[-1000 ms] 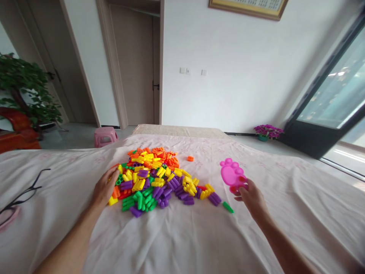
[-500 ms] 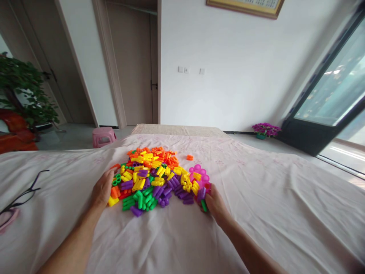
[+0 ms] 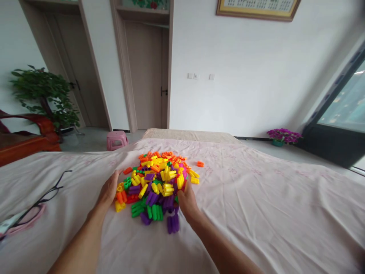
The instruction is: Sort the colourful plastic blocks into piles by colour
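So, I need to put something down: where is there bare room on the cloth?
Widest: the cloth right of the right hand, toward the picture's right edge. Smaller patches: the near side of the block pile, and between the glasses and the left hand. It's crowded between the hands, where the pile lies.

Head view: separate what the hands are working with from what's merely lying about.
In use:
- multicoloured pile of plastic pieces, between left hand and right hand
- pink object, mostly hidden among the pieces
- orange piece lying apart, probably

Just about:
- glasses on the cloth
- pink stool
- purple flowers
- leafy plant
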Demonstrator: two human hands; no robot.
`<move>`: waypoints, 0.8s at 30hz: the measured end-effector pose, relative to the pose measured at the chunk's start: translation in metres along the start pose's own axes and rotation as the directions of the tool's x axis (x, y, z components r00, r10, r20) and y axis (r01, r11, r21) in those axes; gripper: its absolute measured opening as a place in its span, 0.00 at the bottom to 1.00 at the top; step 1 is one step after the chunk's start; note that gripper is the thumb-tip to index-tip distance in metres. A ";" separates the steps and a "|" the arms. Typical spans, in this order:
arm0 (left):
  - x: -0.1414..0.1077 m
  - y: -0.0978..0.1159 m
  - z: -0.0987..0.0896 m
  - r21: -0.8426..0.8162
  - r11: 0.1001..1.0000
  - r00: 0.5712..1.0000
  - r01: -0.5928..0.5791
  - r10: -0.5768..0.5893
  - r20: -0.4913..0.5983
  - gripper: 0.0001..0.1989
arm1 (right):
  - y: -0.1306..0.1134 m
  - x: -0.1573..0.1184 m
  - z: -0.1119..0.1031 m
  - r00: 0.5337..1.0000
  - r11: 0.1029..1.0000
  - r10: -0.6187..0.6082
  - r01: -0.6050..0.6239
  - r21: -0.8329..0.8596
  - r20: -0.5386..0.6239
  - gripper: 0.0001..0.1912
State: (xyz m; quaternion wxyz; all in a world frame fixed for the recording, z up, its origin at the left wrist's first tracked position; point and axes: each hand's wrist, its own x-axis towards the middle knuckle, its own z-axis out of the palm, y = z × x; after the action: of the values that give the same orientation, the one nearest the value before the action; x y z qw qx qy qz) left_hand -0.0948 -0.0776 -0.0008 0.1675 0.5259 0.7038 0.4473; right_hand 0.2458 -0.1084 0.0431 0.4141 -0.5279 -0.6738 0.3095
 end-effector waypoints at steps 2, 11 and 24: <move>0.008 -0.007 -0.006 0.085 0.996 1.000 -0.008 0.006 0.031 0.34 | -0.006 0.005 0.002 0.996 0.997 0.074 -0.075 -0.017 -0.039 0.28; 0.026 -0.033 -0.031 0.336 0.942 0.998 -0.003 -0.016 0.055 0.25 | -0.042 0.022 0.005 0.990 0.954 -0.111 0.129 -0.269 0.082 0.19; 0.100 0.019 0.002 0.112 0.988 0.993 -0.108 0.103 0.052 0.29 | -0.020 0.100 -0.045 0.989 0.924 -0.143 0.123 -0.362 -0.029 0.25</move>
State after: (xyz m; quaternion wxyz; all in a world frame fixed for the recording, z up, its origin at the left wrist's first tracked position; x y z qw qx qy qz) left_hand -0.1210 0.0130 0.0364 0.1292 0.5813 0.6954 0.4023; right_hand 0.2662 -0.0175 0.1040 0.3493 -0.5558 -0.7417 0.1378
